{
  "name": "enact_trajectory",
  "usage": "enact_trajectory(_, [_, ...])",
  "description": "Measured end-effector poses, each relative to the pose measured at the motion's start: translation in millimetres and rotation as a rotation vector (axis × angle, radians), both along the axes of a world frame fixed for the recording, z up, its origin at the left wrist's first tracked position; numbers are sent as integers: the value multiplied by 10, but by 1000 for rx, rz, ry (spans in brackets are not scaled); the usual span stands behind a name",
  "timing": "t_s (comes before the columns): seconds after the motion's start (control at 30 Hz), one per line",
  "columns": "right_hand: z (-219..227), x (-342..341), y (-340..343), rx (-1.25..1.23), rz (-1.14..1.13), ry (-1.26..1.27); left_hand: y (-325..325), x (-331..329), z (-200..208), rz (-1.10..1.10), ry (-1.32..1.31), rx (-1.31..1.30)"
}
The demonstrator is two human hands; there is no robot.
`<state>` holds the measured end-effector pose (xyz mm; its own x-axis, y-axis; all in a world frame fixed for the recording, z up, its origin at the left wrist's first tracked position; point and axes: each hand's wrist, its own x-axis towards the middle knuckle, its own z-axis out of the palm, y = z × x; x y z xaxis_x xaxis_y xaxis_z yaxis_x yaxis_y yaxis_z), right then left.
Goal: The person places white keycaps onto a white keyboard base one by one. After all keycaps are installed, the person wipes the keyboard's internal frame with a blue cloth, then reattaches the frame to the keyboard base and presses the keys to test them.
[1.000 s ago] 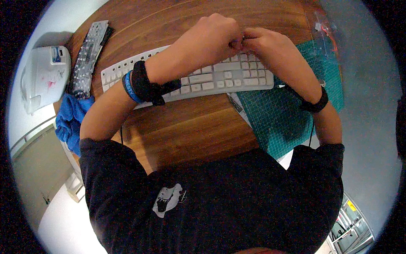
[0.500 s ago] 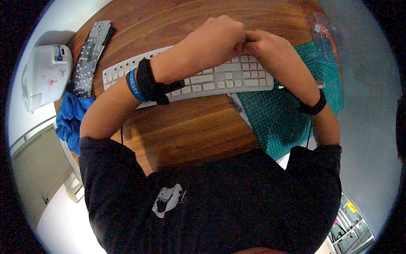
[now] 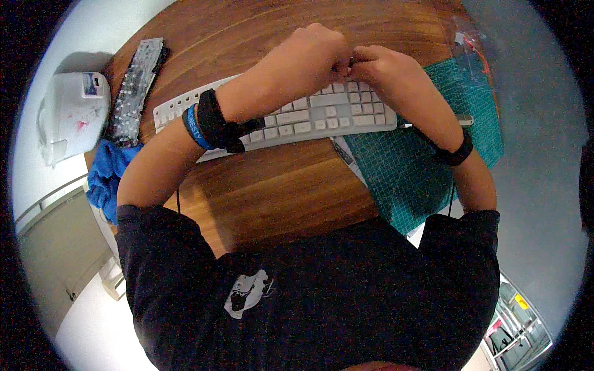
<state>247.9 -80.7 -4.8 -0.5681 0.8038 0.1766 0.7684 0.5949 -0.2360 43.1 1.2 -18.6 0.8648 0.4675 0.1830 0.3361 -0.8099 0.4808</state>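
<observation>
A white keyboard [image 3: 318,126] with pale keycaps lies on the wooden table under my arms. Above its far edge my left hand [image 3: 315,52] is curled closed, back of the hand upward. My right hand [image 3: 387,67] faces it, thumb and fingers pinched together close to the left fingertips. A tiny dark bit shows between the two hands, too small to name. My fingers hide most of whatever they grip. The keyboard's upper middle part is covered by my left forearm and both hands.
A green cutting mat [image 3: 396,167] lies at the right, with a clear plastic bag [image 3: 473,52] beyond it. On the left are a grey-and-black key panel [image 3: 136,89], a white plastic container [image 3: 77,114] and a blue cloth [image 3: 108,176]. The wooden table [image 3: 278,185] reaches toward me.
My hands have drawn slightly apart at the fingertips, and a small dark bit now shows between them. The view has shifted a little; the keyboard stays on the table.
</observation>
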Motion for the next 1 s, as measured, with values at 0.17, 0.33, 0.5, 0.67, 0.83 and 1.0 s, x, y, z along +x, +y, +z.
enact_trajectory(0.17, [-33,32,16,-12,3,4,-84,-13,57,34,46,7])
enact_trajectory(0.33, [-66,88,17,-56,21,26,9,-132,-69,-19,-1,-70])
enact_trajectory(0.5, [61,166,145,-207,27,181,178,-250,243,-85,-4,-96])
enact_trajectory(0.67, [-152,400,811,-30,-47,301,874,-60,4,93,-69,84])
enact_trajectory(0.83, [-606,623,1893,33,-277,149,1506,434,-344,165,15,129])
enact_trajectory(1.0, [-383,750,2391,-88,-395,60,2046,946,-547,382,-47,148])
